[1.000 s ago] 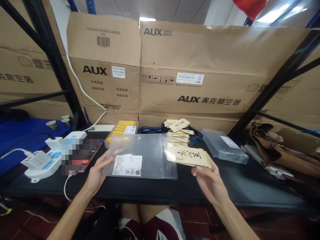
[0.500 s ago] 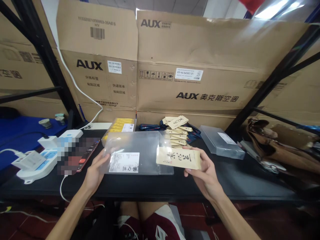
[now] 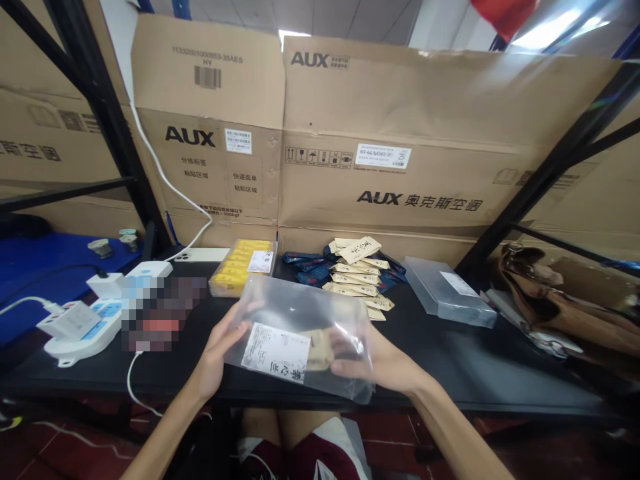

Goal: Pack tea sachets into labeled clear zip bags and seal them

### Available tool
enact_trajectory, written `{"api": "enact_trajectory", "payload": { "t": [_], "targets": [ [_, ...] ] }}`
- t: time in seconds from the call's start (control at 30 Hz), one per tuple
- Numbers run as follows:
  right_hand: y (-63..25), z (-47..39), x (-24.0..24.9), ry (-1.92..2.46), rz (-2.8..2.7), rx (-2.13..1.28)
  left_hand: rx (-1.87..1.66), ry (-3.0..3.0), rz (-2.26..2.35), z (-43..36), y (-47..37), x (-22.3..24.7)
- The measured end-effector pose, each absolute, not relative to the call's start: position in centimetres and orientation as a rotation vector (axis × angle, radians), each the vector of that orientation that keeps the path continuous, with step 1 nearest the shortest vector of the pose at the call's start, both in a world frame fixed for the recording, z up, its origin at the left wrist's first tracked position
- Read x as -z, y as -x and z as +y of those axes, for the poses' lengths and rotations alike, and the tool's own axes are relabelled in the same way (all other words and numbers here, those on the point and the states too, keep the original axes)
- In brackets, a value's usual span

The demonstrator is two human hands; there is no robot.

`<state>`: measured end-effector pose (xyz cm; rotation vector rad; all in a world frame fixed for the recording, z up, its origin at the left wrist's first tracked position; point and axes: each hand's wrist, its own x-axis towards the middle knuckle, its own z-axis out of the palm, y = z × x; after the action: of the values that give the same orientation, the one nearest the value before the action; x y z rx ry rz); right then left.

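Observation:
A clear plastic box [image 3: 300,300] with a white label is held over the black table's front part. My left hand [image 3: 219,350] is closed around the box's left end. My right hand [image 3: 370,357] reaches through the box's right end, its fingers showing through the plastic. Those fingers grip a beige sachet [image 3: 319,350] inside the box, partly hidden behind the label. Behind the box lies a pile of beige sachets [image 3: 356,279] with dark lettering, among dark blue sachets [image 3: 313,273].
At the back stands a clear box of yellow packets [image 3: 241,267]. Another clear box [image 3: 445,290] lies right, near a brown bag [image 3: 530,283]. A white power strip [image 3: 93,333] with cables and a phone [image 3: 167,310] are left. Cardboard [image 3: 380,120] walls the table's rear.
My right hand has moved left with the beige sachet, from outside the box's right end to inside it. The box has tilted and come slightly lower and to the right.

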<state>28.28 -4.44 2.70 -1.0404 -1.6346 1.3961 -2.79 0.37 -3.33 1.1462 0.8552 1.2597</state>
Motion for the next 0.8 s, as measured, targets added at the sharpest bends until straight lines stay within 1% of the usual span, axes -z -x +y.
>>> {"api": "enact_trajectory", "payload": {
  "t": [0.2,0.3,0.37,0.47,0.67,0.73,0.8],
  "targets": [
    [-26.2,-3.4,-0.6,1.021,-1.500,-1.444,-1.237,-1.153,0.886,0.0,1.9,3.0],
    [-25.2,-2.3,-0.5,0.983,-1.638,-1.492,-1.213,-1.141,0.892,0.1,1.9,2.6],
    [-24.8,-1.8,-0.8,0.921,-1.870,-1.389,-1.214,-1.081,0.894,0.2,1.9,2.3],
    [-24.2,-1.5,-0.9,0.865,-2.102,-1.124,-1.190,-1.015,0.879,0.3,2.2,1.9],
    [-22.5,-0.1,0.5,0.731,-2.058,-0.686,-1.168,-0.936,0.828,0.5,2.8,2.4],
    [-22.1,0.7,0.7,0.830,-1.927,-0.687,-1.174,-0.955,0.820,0.5,2.7,2.5],
    [-21.7,1.5,0.6,0.960,-1.767,-0.805,-1.177,-1.003,0.814,0.5,2.5,2.4]
  ]
}}
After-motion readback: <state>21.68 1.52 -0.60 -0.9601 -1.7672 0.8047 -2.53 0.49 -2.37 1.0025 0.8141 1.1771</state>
